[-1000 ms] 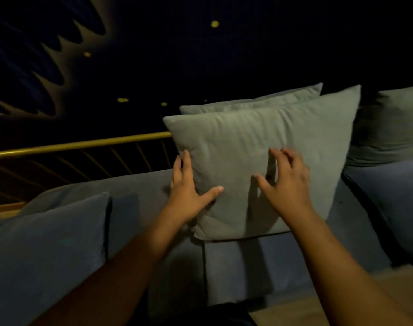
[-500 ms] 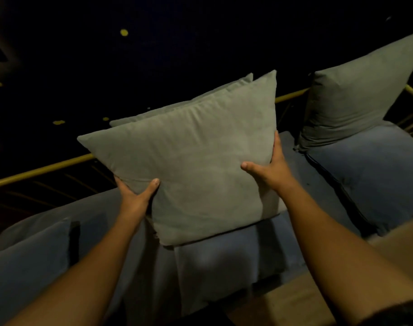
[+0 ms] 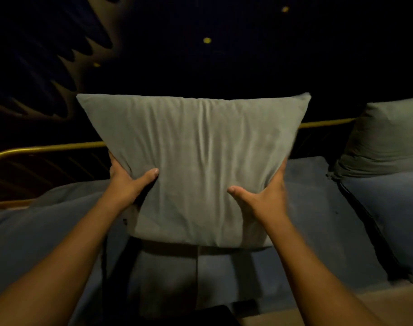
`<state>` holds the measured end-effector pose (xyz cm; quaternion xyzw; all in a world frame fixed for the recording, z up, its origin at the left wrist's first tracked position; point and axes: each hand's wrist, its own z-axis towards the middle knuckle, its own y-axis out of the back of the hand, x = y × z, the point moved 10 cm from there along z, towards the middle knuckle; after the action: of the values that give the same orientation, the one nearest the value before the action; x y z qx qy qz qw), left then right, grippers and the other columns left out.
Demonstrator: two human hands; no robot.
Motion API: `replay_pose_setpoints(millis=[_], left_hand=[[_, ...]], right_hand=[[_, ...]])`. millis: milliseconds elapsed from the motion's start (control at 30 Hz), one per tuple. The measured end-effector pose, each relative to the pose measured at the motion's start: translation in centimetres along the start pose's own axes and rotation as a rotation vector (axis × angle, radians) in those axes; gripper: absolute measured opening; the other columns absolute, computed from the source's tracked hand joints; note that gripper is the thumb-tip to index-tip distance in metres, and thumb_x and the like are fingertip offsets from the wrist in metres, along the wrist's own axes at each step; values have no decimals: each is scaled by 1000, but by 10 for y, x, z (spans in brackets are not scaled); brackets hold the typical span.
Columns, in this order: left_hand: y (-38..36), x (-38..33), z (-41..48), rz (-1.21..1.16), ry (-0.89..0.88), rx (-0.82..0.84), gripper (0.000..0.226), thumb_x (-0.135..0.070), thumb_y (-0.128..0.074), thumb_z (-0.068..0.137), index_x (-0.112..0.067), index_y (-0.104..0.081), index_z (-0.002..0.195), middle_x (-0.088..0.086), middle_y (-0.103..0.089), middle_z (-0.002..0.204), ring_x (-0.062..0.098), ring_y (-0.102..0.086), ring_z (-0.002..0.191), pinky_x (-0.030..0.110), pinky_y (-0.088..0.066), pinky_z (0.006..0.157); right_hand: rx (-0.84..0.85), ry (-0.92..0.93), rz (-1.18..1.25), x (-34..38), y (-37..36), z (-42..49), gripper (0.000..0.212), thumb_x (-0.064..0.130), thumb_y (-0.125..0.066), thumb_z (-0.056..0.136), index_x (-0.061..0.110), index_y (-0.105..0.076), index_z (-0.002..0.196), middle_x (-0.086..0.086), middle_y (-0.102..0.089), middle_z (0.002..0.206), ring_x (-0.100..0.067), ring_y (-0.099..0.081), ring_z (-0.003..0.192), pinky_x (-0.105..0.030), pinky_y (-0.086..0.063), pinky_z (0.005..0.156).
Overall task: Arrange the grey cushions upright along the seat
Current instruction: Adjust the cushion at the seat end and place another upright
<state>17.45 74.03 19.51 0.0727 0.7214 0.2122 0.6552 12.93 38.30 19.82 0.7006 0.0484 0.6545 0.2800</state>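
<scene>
A square grey cushion stands upright in the middle of the blue seat, facing me. My left hand grips its lower left side, thumb on the front and fingers behind. My right hand grips the lower right side the same way. The cushion hides whatever is behind it. Another grey cushion leans upright at the far right, on a blue seat pad.
A brass rail runs behind the seat, and the wall beyond it is dark. A blue cushion lies at the left. A pale floor strip shows at the lower right.
My hands went from resting on the cushion's face to gripping its two sides. The cushion now faces me squarely at the centre, and the second cushion behind it is no longer visible.
</scene>
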Motion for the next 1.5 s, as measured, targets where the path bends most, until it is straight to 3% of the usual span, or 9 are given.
replay_pose_setpoints(millis=[333, 433, 533, 633, 800, 1033, 1200, 1333, 1500], left_hand=[[231, 69, 36, 94, 142, -277, 136, -64, -83, 36, -31, -6, 144, 4, -30, 150, 22, -33, 136, 45, -27, 114], [289, 91, 55, 107, 142, -340, 130, -51, -86, 45, -27, -5, 145, 0, -31, 148, 14, -31, 133, 34, -25, 113], [335, 115, 73, 120, 120, -421, 122, -28, -86, 60, -17, 0, 147, -3, -26, 147, 2, -24, 126, 18, -18, 104], [378, 151, 88, 143, 181, -525, 126, -31, -87, 57, -16, 0, 148, 5, -22, 154, 15, -25, 137, 19, -15, 103], [421, 197, 127, 177, 166, -482, 132, -42, -85, 50, -9, -2, 147, 7, -21, 154, 8, -21, 134, 21, -21, 108], [433, 275, 152, 180, 318, -374, 142, -74, -72, 40, -13, -3, 148, 10, -19, 155, 24, -21, 142, 46, -26, 115], [432, 280, 135, 284, 301, -405, 123, -44, -80, 63, -13, 4, 148, 16, -3, 157, 33, -8, 144, 44, -16, 117], [414, 226, 143, 515, 68, -371, 98, -59, -58, 71, -37, 1, 146, 15, 17, 156, 39, 16, 142, 51, -3, 112], [398, 186, 188, 828, -37, -320, 80, -65, -51, 76, -42, -18, 144, 6, -10, 159, 44, 9, 142, 63, 2, 109]], right_hand=[[229, 119, 70, 110, -240, -24, 131, 55, -85, 49, 26, -7, 150, -4, -34, 150, -23, -36, 136, -42, -33, 113], [279, 166, 85, 140, -308, -27, 123, 49, -86, 55, 25, -11, 150, -2, -35, 150, -19, -37, 136, -39, -32, 113], [305, 196, 131, 164, -367, -28, 115, 39, -87, 58, 21, -17, 147, 6, -38, 143, -6, -37, 128, -20, -30, 108], [326, 214, 156, 181, -425, -27, 107, 34, -88, 60, 21, -23, 145, 12, -39, 135, -1, -38, 123, -2, -26, 99], [350, 219, 125, 186, -501, -25, 104, 37, -85, 64, 16, -24, 146, -1, -41, 145, -13, -40, 133, -28, -32, 111], [392, 139, -32, 161, -569, -37, 120, 29, -86, 63, 13, -6, 151, -13, -29, 147, -25, -32, 135, -30, -27, 111], [382, 101, -89, 165, -572, -37, 126, 32, -87, 61, 17, -1, 151, -15, -11, 154, -29, -19, 141, -40, -23, 114], [238, 425, -115, 239, -552, -24, 108, 38, -80, 70, 14, -11, 150, -20, -9, 156, -34, -11, 144, -54, -18, 116], [340, 786, -486, 328, -589, -20, 69, 45, -60, 82, 23, -36, 144, -9, -22, 157, -33, -6, 146, -56, 4, 113]])
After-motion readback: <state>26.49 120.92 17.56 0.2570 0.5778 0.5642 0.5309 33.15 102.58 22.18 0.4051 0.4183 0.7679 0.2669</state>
